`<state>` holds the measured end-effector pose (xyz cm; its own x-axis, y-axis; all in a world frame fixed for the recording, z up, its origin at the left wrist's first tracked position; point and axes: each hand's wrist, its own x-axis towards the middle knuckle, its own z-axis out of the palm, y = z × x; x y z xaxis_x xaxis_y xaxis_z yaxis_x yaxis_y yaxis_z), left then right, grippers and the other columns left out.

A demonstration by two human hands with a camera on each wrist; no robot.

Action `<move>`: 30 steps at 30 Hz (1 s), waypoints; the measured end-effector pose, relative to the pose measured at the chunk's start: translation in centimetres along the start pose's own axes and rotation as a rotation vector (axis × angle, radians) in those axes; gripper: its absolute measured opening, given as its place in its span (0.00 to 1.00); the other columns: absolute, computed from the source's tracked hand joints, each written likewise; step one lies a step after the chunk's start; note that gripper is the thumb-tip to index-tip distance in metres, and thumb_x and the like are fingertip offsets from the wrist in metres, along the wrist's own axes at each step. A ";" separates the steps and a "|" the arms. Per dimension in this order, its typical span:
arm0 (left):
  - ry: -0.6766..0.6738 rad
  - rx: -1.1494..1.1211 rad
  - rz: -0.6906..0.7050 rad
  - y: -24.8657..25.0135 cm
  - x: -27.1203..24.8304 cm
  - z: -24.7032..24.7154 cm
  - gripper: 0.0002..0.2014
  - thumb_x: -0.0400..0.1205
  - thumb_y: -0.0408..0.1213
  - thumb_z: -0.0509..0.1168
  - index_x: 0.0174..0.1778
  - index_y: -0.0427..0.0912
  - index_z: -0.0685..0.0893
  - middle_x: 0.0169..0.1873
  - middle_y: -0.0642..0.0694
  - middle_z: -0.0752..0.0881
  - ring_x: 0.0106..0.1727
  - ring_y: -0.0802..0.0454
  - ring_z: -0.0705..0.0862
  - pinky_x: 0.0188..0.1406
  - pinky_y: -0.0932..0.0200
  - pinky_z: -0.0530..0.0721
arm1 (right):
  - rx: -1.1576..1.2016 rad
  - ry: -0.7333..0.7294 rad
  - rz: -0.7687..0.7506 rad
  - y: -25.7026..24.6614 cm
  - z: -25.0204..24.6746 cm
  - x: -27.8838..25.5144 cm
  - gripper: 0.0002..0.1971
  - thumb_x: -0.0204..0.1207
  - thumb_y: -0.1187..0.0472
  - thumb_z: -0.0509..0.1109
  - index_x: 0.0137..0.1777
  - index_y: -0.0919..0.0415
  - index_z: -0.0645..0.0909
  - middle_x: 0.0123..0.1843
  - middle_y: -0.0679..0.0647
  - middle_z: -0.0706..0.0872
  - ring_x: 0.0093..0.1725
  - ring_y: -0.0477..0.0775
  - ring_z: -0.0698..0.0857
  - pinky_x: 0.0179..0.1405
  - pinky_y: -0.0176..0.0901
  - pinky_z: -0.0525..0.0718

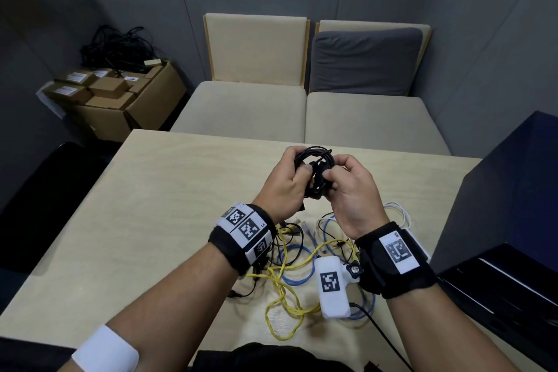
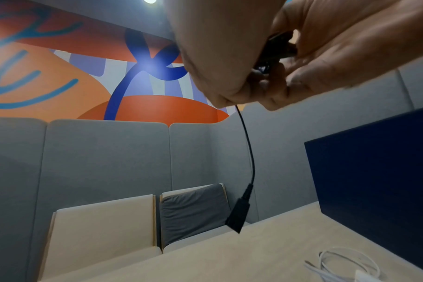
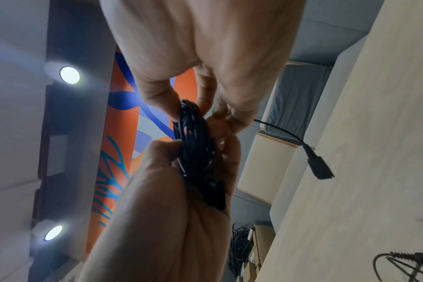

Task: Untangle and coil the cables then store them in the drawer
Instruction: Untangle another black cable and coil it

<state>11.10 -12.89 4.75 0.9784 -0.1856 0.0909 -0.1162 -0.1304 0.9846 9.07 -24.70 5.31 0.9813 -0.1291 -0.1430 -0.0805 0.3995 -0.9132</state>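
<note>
Pale wood made up the table (image 1: 169, 190), and nearest the person a tangle lay on it under the forearms: a yellow cable (image 1: 283, 308), a blue cable (image 1: 297, 273) and thin black leads crossing one another, with a white cable (image 2: 345, 261) loosely looped further right. Above that heap, both hands met over the table's middle around the black cable coil (image 1: 314, 164). The left hand (image 1: 285, 183) had its fingers curled round the left side of the coil, thumb pressed on the front. The right hand (image 1: 351, 187) pinched the coil's right side between thumb and bent fingers. One free end hung below the hands, its black plug (image 2: 238, 215) dangling clear of the tabletop. To the right stood a dark blue cabinet (image 1: 510, 190); whether a drawer of it stood open could not be told. Beyond the table's far edge were two beige seats (image 1: 308, 109), one bearing a grey cushion (image 1: 365, 62), and cardboard boxes (image 1: 120, 100) topped with black cables in the far left corner.
</note>
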 end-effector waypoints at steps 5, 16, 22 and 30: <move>0.001 0.048 0.029 0.2 0.2 -0.2 0.11 0.85 0.34 0.55 0.62 0.42 0.72 0.49 0.45 0.83 0.45 0.57 0.81 0.42 0.62 0.83 | 0.034 -0.014 -0.020 -0.2 -0.2 -0.1 0.10 0.74 0.78 0.59 0.47 0.66 0.78 0.40 0.62 0.82 0.37 0.56 0.80 0.34 0.48 0.78; -0.063 0.045 -0.041 0.3 0.0 0.0 0.11 0.77 0.42 0.56 0.54 0.48 0.75 0.51 0.33 0.85 0.45 0.50 0.81 0.49 0.40 0.83 | 0.168 0.059 0.015 0.4 0.0 0.1 0.19 0.58 0.76 0.56 0.45 0.56 0.61 0.35 0.58 0.75 0.35 0.55 0.74 0.33 0.48 0.71; -0.072 -0.050 -0.098 0.4 -0.1 0.1 0.10 0.78 0.36 0.58 0.54 0.46 0.76 0.48 0.45 0.83 0.49 0.53 0.80 0.59 0.45 0.80 | 0.222 0.061 0.075 0.9 -0.2 0.5 0.21 0.70 0.84 0.47 0.42 0.54 0.63 0.35 0.57 0.76 0.34 0.57 0.75 0.33 0.49 0.71; -0.035 -0.194 -0.122 0.6 -0.1 -0.4 0.14 0.79 0.33 0.63 0.61 0.39 0.80 0.54 0.37 0.84 0.50 0.48 0.84 0.54 0.48 0.85 | 0.021 0.025 0.044 0.9 -1.4 0.3 0.13 0.65 0.73 0.64 0.46 0.60 0.70 0.42 0.61 0.79 0.40 0.59 0.78 0.36 0.52 0.74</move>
<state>10.98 -12.53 5.44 0.9763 -0.2138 -0.0325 0.0410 0.0354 0.9985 9.08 -25.65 3.96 0.9721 -0.1335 -0.1927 -0.1198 0.4240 -0.8977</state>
